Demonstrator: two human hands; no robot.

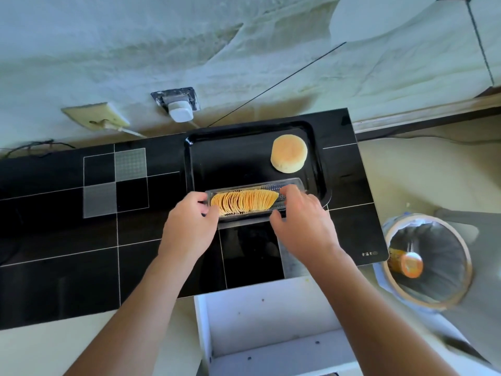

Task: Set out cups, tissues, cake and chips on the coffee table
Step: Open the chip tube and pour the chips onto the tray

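Note:
A clear plastic tray of stacked chips [244,201] lies across the near edge of a black serving tray [238,131] on the black glass coffee table [67,240]. My left hand [189,226] grips the chip tray's left end, and my right hand [303,221] grips its right end. A round golden cake [289,153] sits in the serving tray's far right corner, apart from the chips. No cups or tissues are in view.
An open white drawer [271,321] juts out below the table's near edge. A waste bin [428,259] with a black liner and an orange-lidded can inside stands on the floor at right. Wall sockets [179,104] and cables run behind the table.

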